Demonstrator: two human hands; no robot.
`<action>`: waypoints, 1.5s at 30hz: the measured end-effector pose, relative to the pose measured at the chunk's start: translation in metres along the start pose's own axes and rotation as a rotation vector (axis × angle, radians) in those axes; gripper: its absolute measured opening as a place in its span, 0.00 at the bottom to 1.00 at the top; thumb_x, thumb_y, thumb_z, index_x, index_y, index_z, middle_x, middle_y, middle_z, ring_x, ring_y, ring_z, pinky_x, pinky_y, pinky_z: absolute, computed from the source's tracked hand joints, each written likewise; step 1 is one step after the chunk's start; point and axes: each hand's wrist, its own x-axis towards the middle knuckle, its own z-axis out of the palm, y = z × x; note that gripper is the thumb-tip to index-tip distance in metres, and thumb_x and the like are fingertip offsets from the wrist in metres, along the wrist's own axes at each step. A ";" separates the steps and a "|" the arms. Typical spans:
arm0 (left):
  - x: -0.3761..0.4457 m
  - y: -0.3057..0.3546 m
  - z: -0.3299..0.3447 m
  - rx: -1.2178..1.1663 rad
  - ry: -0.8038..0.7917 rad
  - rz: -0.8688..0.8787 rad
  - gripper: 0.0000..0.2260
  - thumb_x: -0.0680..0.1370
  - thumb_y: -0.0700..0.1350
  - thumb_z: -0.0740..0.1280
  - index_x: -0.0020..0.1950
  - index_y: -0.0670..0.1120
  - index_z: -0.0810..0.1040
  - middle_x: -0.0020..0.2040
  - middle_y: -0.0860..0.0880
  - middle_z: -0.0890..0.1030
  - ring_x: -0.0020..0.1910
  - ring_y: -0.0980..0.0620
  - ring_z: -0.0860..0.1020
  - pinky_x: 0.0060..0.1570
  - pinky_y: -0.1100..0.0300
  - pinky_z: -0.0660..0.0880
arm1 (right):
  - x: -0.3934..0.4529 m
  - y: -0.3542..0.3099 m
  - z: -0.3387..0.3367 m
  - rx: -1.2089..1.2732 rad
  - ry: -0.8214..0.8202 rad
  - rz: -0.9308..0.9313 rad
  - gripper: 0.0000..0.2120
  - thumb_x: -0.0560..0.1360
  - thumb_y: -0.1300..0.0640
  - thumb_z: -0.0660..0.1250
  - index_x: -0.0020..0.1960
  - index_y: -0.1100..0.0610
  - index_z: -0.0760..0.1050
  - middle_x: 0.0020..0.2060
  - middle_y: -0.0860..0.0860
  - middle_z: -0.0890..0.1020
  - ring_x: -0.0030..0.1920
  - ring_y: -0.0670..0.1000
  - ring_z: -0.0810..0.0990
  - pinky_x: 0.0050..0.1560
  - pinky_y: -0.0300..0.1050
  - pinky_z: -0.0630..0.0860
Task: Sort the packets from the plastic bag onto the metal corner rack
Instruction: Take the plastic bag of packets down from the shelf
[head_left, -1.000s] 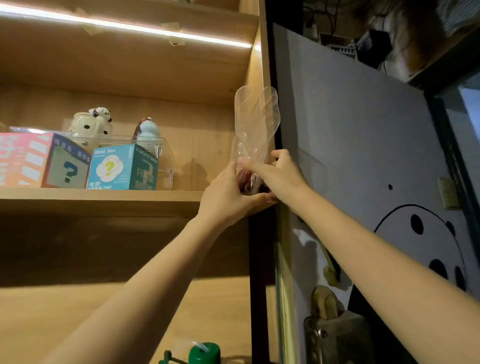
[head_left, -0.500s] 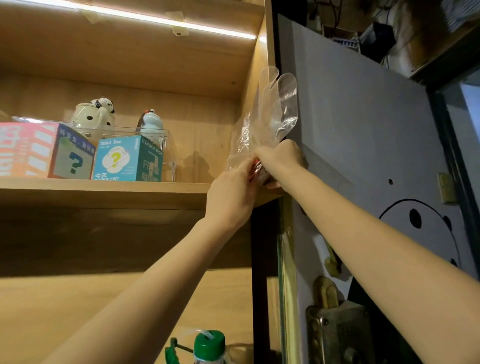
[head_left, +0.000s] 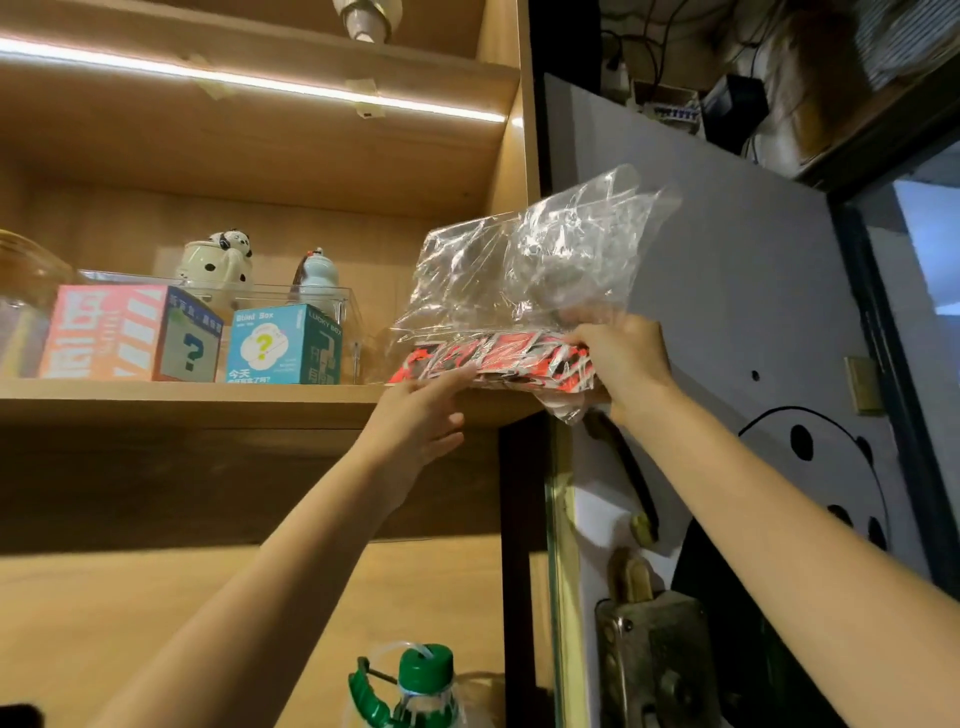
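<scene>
A clear plastic bag (head_left: 530, 265) holding several red and silver packets (head_left: 498, 361) lies across the right end of a wooden shelf (head_left: 182, 397), partly overhanging its edge. My right hand (head_left: 626, 364) grips the bag's right end with the packets inside. My left hand (head_left: 421, 415) reaches up under the bag's left part, thumb at the packets, fingers loosely bent below the shelf edge. No metal corner rack is in view.
On the shelf stand a pink box (head_left: 130, 332), a teal "Blind Box" (head_left: 283, 345), a clear tray with ceramic figurines (head_left: 218, 262) and a glass jar (head_left: 26, 291). A white door (head_left: 727, 291) with a lock (head_left: 654, 660) is to the right. Below sits a green-capped bottle (head_left: 421, 686).
The bag, held bunched and upright at the shelf corner before, is now spread out sideways, showing the red packets. My hands have moved apart, the right one further right.
</scene>
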 end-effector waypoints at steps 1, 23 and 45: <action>-0.004 0.002 -0.002 -0.099 -0.019 -0.080 0.26 0.67 0.52 0.72 0.62 0.45 0.70 0.62 0.40 0.72 0.57 0.43 0.76 0.50 0.55 0.77 | -0.005 -0.001 -0.005 0.043 -0.020 0.009 0.13 0.71 0.68 0.63 0.36 0.52 0.76 0.35 0.57 0.82 0.28 0.53 0.82 0.22 0.42 0.76; -0.230 -0.094 -0.052 -0.582 0.028 -0.293 0.11 0.73 0.47 0.64 0.48 0.45 0.84 0.50 0.45 0.85 0.50 0.50 0.82 0.44 0.57 0.80 | -0.230 0.077 -0.075 0.325 -0.493 0.441 0.10 0.63 0.58 0.70 0.44 0.50 0.83 0.40 0.53 0.86 0.39 0.52 0.85 0.34 0.44 0.82; -0.546 -0.243 -0.048 -0.366 0.587 -0.939 0.08 0.67 0.42 0.70 0.45 0.47 0.80 0.39 0.49 0.86 0.39 0.54 0.84 0.31 0.62 0.79 | -0.534 0.205 -0.174 0.080 -0.534 1.305 0.06 0.71 0.57 0.68 0.46 0.51 0.82 0.37 0.51 0.86 0.39 0.50 0.84 0.35 0.42 0.80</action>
